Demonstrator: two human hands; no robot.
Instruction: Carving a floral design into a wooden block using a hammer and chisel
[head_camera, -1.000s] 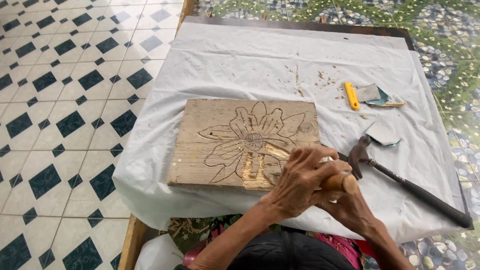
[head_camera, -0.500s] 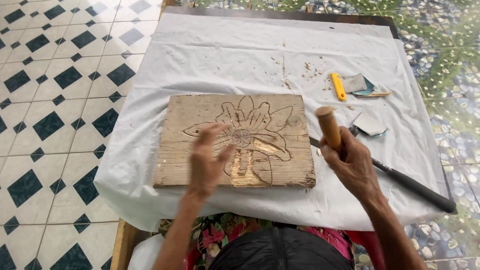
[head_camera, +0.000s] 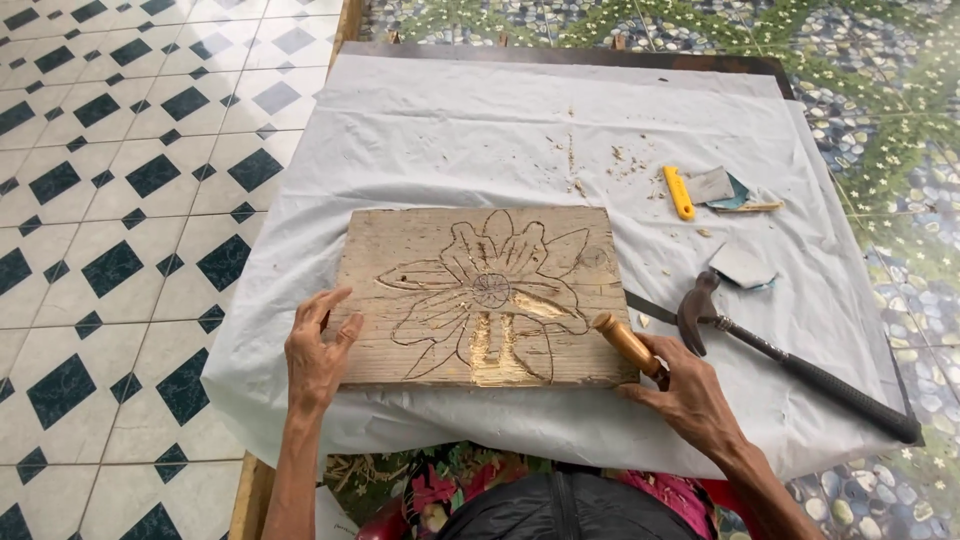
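Note:
A wooden board (head_camera: 420, 250) carved with a flower outline lies on a white cloth (head_camera: 450, 130) over a table. My left hand (head_camera: 318, 345) rests with spread fingers against the board's near left corner. My right hand (head_camera: 685, 395) grips a chisel by its light wooden handle (head_camera: 622, 340) at the board's near right corner; the blade is hidden behind the hand. Fresh pale cuts show in the lower petals (head_camera: 495, 350).
A claw hammer (head_camera: 790, 360) with a black handle lies right of the board. Farther back sit a yellow utility knife (head_camera: 679, 192) and pieces of sandpaper (head_camera: 742, 266). Wood chips dot the cloth. Tiled floor lies on the left, pebble floor on the right.
My left hand has slid off the carving to the board's left edge. My right hand with the chisel has dropped from above the board to its right corner.

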